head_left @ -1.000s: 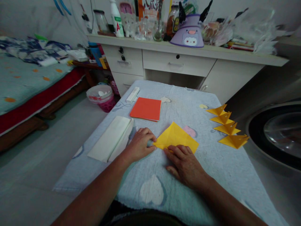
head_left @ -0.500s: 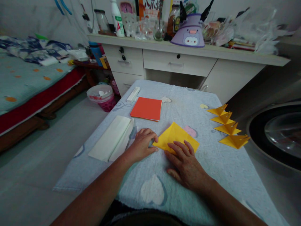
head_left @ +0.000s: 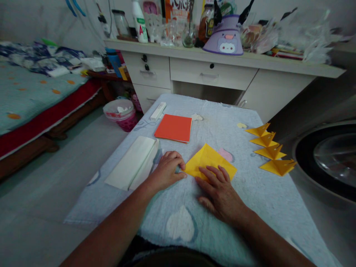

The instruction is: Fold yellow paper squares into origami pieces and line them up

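Observation:
A piece of yellow origami paper (head_left: 209, 157) lies on the cloth in front of me, its top corner pointing away and its lower edge partly covered by fingers. At its left corner is my left hand (head_left: 170, 168), fingers curled, with thumb and forefinger closed about the tip. My right hand (head_left: 218, 189) rests palm down on the lower right part of the paper, fingers stretched out and slightly apart. Several folded yellow paper figures (head_left: 278, 167) stand in a row at the right side of the table.
A stack of orange-red paper (head_left: 174, 128) lies beyond my left hand, with a white remote-like object (head_left: 158, 111) behind it. A folded pale sheet (head_left: 132, 163) is on the left. The table's cloth (head_left: 180, 224) has heart patterns. A washing machine door (head_left: 328, 159) stands at the right.
My left hand has shifted very slightly at the paper's left corner. The right hand and the paper stay almost in place; the view has moved a little.

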Demonstrator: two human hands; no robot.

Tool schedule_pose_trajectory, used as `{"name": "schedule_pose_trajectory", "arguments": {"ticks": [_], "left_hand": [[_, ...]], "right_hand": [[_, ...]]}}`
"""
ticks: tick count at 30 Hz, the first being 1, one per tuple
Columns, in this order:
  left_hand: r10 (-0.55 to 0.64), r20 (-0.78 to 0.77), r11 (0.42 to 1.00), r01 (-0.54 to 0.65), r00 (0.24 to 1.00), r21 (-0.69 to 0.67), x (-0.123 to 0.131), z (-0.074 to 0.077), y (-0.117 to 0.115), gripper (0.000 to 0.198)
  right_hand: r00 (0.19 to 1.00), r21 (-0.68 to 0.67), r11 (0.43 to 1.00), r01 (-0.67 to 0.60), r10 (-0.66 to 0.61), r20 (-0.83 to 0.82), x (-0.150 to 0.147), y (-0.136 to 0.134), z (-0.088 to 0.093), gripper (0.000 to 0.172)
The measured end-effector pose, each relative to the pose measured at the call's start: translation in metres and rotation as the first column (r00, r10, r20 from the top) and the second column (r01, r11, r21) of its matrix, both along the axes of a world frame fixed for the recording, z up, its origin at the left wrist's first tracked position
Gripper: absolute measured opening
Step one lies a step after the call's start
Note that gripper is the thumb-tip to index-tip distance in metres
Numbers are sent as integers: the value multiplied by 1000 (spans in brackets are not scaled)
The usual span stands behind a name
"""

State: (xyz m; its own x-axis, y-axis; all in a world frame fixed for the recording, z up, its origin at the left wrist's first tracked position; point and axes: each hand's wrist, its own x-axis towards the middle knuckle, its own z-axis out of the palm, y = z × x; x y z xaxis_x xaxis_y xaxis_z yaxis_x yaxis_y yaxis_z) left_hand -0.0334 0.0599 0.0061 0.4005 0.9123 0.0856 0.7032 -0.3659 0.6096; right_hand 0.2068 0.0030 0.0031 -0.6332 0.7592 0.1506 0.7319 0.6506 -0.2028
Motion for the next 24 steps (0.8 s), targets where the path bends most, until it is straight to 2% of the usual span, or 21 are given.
{"name": "schedule_pose_trajectory", "arguments": {"ticks": [11,24], "left_hand": [[11,4,1000,-11,1000,11,1,-1,1,3],[40,-49,999,-38,998,39,5,-2,1,5]], "right_hand": [[1000,6,1000,-2,2,-6,0,0,2,50],[1000,100,995,8,-9,12,-3,-6,-7,55]]}}
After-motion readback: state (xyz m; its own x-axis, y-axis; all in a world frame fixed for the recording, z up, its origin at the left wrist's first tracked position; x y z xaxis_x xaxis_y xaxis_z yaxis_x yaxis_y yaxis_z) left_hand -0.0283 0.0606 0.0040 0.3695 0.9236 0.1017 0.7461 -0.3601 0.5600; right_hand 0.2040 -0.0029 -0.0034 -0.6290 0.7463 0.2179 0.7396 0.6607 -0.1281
